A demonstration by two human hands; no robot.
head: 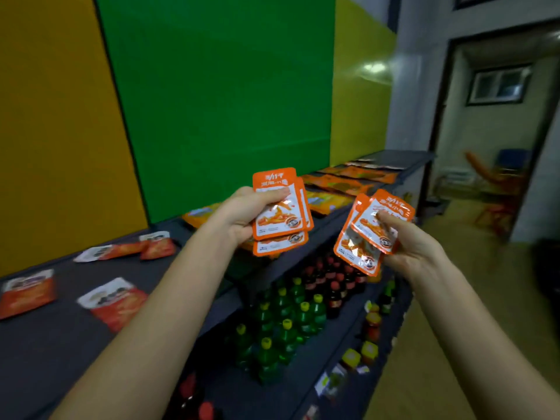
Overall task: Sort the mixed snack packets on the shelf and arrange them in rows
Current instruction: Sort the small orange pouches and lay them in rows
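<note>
A small stack of orange snack packets point(280, 212) is held up over the top shelf point(45, 353) by the left hand point(242, 215), thumb pressing its front. The right hand point(415, 247) pinches a fanned second stack point(365, 237), thumb on top. Red packets point(113, 301) lie scattered at left, with rows of orange packets point(339, 184) beyond. Green bottles point(285, 316) and dark bottles point(333, 283) stand on the shelf below.

Dim, blurred, wide-angle edge distortion.

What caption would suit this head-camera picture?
Left hand and right hand each hold orange packets by a shelf bearing red packets.
</note>
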